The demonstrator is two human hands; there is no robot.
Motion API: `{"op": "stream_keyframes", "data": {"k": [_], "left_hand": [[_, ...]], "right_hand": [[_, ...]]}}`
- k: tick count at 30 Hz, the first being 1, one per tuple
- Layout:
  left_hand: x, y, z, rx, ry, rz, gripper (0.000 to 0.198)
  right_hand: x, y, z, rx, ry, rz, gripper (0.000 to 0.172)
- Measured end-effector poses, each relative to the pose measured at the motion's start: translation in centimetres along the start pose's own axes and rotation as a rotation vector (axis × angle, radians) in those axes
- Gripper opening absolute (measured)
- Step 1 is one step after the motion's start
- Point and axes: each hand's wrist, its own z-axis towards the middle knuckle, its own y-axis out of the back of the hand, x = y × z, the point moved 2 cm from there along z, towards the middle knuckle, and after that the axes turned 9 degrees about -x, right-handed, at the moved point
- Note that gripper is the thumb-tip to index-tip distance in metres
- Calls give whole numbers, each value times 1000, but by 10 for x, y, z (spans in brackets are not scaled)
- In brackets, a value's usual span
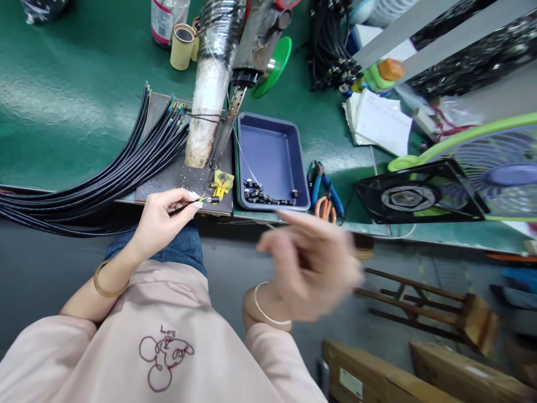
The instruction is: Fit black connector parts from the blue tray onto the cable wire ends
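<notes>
My left hand [161, 215] pinches the stripped end of a black cable [197, 201] between thumb and fingers, its coloured wire tips pointing at a small yellow fixture [221, 184] on a dark metal plate [176, 176]. A soldering iron [229, 120] slants down onto that plate beside a thick white-wrapped cylinder [207, 106]. My right hand [310, 263] hovers in front of the table edge, smeared by motion, below a blue tray [272, 148] that holds several small black parts [262, 196]. A bundle of black cables [104, 179] fans across the left of the table.
Blue and orange-handled cutters [325, 196] lie right of the tray. A black square fan [415, 193] and a green desk fan [490, 168] stand at the right. Cardboard tubes [182, 47], a green spool [274, 64], papers [380, 120] lie behind. A wooden stool [428, 302] and cardboard boxes [377, 375] are on the floor.
</notes>
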Motion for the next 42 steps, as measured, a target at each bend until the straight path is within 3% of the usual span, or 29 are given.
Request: {"op": "stream_keyframes", "data": {"k": [6,9,13,17,23,25,28,31,42], "left_hand": [[-1,1,-2,-28,-177,168,7],[0,0,-2,-52,-227,214,7],[2,-2,-1,-49,-123,144,10],[0,-6,1,-24,-10,50,13],[-2,-9,5,-22,43,10,18],[-2,-9,6,-17,52,8,19],[0,-10,8,-23,57,5,19],[2,-10,11,-41,48,2,16],[1,-12,17,-103,-72,113,13]], "right_hand": [[-13,-55,3,-9,163,13,22],[-17,-64,0,-22,250,-56,22],[-18,-65,-5,-35,346,-125,22],[-22,-66,-8,-90,297,-59,22],[-33,-63,-10,-429,109,238,32],[-35,-64,-8,-407,108,176,24],[-32,-69,-3,-316,224,68,12],[-27,-75,1,-273,292,33,12],[-28,-81,13,-273,256,89,12]]}}
